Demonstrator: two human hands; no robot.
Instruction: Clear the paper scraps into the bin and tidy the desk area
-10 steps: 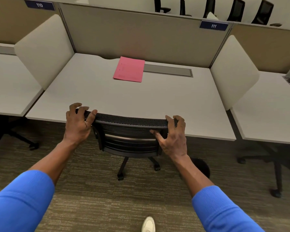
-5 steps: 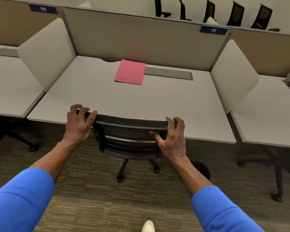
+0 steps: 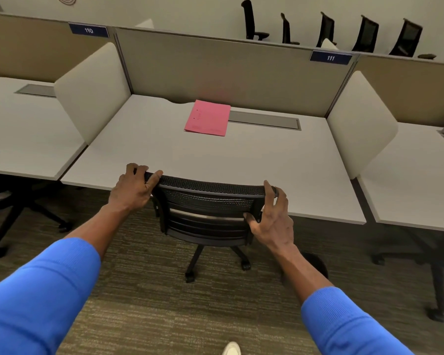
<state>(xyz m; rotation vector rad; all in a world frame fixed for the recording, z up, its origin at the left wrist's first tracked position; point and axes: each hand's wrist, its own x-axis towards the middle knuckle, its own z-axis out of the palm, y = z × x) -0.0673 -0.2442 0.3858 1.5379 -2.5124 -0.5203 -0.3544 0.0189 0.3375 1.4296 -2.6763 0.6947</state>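
Your left hand [image 3: 132,188] is curled over the top left corner of the black mesh chair [image 3: 208,213], fingers hooked over its upper rim. Your right hand [image 3: 273,220] grips the chair's top right corner, fingers over the rim and thumb pressed against the backrest below. The chair sits tucked against the near edge of the white bench [image 3: 280,162]. Well beyond both hands, at the far side of the bench, a pink folder [image 3: 207,118] lies flat, touching the left end of a grey cable tray [image 3: 265,120]. Below your right wrist, a dark round object on the carpet is partly hidden by your forearm.
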